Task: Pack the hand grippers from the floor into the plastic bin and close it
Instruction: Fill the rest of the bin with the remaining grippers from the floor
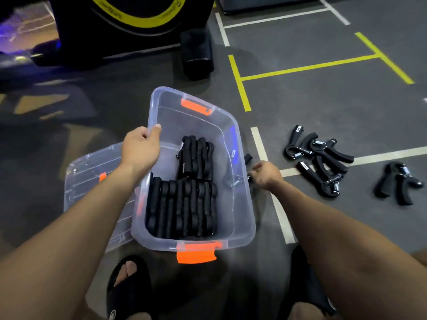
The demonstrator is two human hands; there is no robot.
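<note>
At the far left, the clear plastic lid (92, 181) with orange marks lies flat on the dark grey floor (323, 100), partly under the bin at about 8 o'clock from it. The left hand (141, 147) is next; its grip is clenched on the left rim of the bin, with the thumb over the edge and the fingers on the outside wall.

The clear plastic bin (240, 204) with orange latches stands open in the middle of the view, turned a little so that one latch points to 12 o'clock and the other to 6 o'clock. Inside it, the packed black hand grippers (184, 204) lie in tight rows: a long row toward 6 o'clock and a shorter row toward 12 o'clock. Below the bin, at 7 o'clock, a foot in a black slide sandal (127, 285) is seen.

Just beside the right wall of the bin, at 3 o'clock from it, the right hand (265, 174) is low at the floor. Its fingers are curled on a small black hand gripper (249, 168), which is mostly hidden, so only its dark ends show.

Further to 3 o'clock, a loose pile of black hand grippers (321, 162) with metal springs lies over a white floor line (392, 153). Well apart to the right, two more black grippers (399, 181) lie together. Yellow floor lines (309, 66) run at 1 o'clock.
</note>
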